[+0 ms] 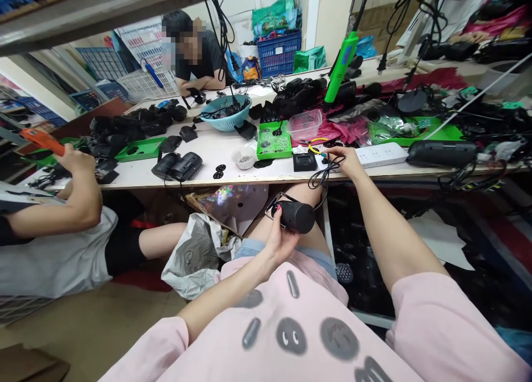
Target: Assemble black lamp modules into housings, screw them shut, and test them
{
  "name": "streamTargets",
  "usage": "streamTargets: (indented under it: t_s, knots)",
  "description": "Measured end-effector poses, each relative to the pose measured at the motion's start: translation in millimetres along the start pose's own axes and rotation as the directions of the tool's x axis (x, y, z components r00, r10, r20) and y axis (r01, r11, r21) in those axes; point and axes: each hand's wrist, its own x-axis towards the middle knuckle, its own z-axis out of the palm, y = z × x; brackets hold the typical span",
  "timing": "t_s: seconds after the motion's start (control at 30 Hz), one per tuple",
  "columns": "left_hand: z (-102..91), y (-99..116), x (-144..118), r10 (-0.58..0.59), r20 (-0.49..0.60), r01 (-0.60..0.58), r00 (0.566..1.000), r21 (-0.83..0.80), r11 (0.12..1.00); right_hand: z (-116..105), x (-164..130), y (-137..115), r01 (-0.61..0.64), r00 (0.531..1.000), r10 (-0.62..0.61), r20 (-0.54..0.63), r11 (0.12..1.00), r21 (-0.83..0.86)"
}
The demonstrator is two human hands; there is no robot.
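My left hand (279,239) wraps the short black cylindrical speaker (296,216) over my lap, rigid and light I'd judge, best gripped round its barrel; my right hand (348,161) pinches its limp black cable (325,174) at the white table's edge (249,178)

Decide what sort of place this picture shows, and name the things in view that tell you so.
Probably a small electronics assembly workshop. The long worktable is crowded with black device parts, green parts trays and a white power strip. The left hand holds a black cylindrical speaker, and a co-worker sits alongside.
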Motion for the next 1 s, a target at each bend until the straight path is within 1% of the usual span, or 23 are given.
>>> streamTargets:
  t_s: [0.27, 0.6, 0.87, 1.0]
  knots:
    - [0.8, -1.2, 1.7, 0.011, -0.021, -0.011, 1.0, 0.0, 1.0, -1.2, 0.3, 2.6, 0.003, 1.0, -0.003, -0.004, 1.0, 0.012]
    - [-0.2, -1.2, 2.9, -0.015, -0.013, 0.015, 1.0, 0.007, 1.0, -2.0, 1.4, 4.9, -0.019, 1.0, 0.019, 0.005, 1.0, 0.004]
    - [0.8, -0.6, 4.0, -0.03, -0.015, 0.03, 0.999, 0.004, 1.0, -2.3, -0.6, -1.0, -0.032, 0.999, 0.032, -0.003, 0.999, -0.004]
    - [1.3, -0.1, 4.8, -0.034, -0.029, 0.034, 0.999, -0.009, 0.999, -1.1, -1.1, -3.0, -0.064, 0.998, 0.064, -0.004, 0.998, -0.001]
